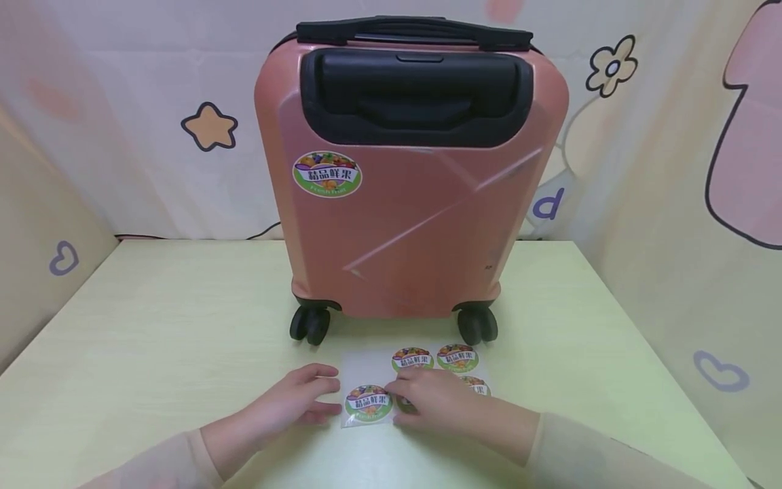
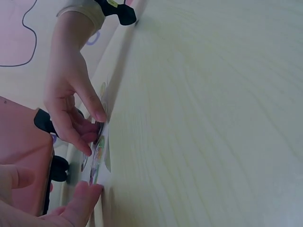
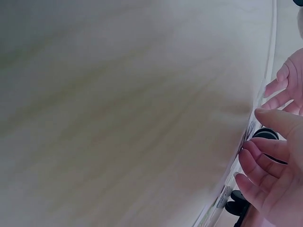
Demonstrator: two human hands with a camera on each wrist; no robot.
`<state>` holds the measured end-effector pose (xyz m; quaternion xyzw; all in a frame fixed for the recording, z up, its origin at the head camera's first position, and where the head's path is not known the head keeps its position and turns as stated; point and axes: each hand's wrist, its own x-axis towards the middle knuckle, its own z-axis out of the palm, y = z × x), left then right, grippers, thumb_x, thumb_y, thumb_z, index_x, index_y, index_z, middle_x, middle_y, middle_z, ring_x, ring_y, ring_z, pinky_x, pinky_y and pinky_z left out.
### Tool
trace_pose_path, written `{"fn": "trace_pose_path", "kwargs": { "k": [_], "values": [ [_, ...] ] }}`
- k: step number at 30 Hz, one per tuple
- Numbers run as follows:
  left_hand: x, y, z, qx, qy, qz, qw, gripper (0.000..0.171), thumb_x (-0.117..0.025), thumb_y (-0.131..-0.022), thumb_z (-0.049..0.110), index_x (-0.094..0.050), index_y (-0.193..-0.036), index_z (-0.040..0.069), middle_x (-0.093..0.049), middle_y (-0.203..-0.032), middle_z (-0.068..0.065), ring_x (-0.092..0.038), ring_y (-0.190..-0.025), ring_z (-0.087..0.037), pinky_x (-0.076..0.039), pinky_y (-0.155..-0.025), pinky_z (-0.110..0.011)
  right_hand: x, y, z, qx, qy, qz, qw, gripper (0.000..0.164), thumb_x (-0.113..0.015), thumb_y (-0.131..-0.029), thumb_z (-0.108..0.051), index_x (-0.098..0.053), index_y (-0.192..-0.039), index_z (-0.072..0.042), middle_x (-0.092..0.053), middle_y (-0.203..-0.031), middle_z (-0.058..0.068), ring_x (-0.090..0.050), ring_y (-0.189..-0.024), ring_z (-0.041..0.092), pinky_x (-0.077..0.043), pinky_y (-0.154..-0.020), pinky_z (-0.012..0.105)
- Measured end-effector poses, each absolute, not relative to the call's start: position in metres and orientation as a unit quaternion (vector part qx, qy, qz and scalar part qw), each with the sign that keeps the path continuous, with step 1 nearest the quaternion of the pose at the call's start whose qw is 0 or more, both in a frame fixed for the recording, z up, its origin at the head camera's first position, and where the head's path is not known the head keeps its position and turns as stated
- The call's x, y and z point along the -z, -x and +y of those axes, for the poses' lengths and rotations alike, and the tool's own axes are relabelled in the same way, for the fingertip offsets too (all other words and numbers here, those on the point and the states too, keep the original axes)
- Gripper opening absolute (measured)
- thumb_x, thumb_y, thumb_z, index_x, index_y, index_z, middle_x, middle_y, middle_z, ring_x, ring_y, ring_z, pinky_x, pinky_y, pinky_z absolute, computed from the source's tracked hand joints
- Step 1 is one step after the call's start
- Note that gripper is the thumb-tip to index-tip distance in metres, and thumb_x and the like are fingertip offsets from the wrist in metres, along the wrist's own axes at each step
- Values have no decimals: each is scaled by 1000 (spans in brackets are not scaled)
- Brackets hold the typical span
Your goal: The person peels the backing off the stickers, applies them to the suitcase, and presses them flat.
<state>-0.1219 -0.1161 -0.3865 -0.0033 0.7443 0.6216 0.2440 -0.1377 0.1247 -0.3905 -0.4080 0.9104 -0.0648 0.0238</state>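
A sheet of oval fruit stickers (image 1: 364,365) lies on the table in front of a pink suitcase (image 1: 421,217). Its upper-left part is bare backing. My right hand (image 1: 441,398) rests over the sheet, its fingertips beside the lower-left sticker (image 1: 368,403) and partly covering other stickers. In the right wrist view, that hand (image 3: 277,179) has its thumb and fingers apart. My left hand (image 1: 292,402) is at the sheet's left edge with fingers loosely bent; whether they touch the edge is unclear. One matching sticker (image 1: 327,174) is on the suitcase's upper left.
The suitcase stands upright on black wheels (image 1: 310,324), its black handle recess (image 1: 418,98) facing me. Behind it hangs a patterned cloth (image 1: 153,81). The pale wood-grain table (image 1: 153,305) spreads to both sides, and a thin black cord (image 1: 264,231) runs along the back.
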Motion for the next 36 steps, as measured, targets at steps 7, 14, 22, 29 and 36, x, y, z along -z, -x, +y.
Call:
{"fn": "trace_pose_path", "kwargs": {
  "k": [7,14,22,29,36],
  "values": [
    [385,120,-108,-643,16,723,253,51,-52,-90,16,-38,-131,-11,-43,-131,-28,-63,-98,-32,-52,-80,-39,389,136,124,44,404,913,27,39,-71,-80,-32,-67,-111,-10,-59,-90,-3,-55,-77,7,-47,-65,22],
    [391,121,-104,-680,9,681,270,59,-50,-93,20,-26,-137,-12,-56,-117,-22,-62,-97,-25,-52,-78,-37,392,136,124,51,407,912,17,36,-70,-80,-29,-67,-110,-10,-58,-89,-4,-52,-73,6,-46,-61,20],
    [400,126,-105,-673,-21,676,300,46,-53,-92,19,-44,-123,-14,-60,-85,-4,-55,-71,-9,-46,-60,-20,392,136,124,47,409,911,16,38,-71,-79,-31,-67,-111,-10,-58,-89,-4,-52,-75,5,-46,-62,19],
    [404,124,-107,-640,-51,705,302,24,-57,-89,15,-61,-102,-5,-63,-80,0,-51,-64,-9,-40,-53,-20,392,136,123,66,399,914,30,39,-71,-78,-31,-66,-112,-11,-57,-89,-5,-47,-71,4,-42,-58,18],
    [405,123,-107,-626,-55,720,294,20,-59,-88,14,-63,-98,-3,-64,-81,0,-49,-62,-8,-36,-49,-19,392,136,125,87,392,915,46,41,-70,-79,-32,-66,-113,-10,-54,-87,-5,-44,-69,4,-39,-55,18]
  ]
}}
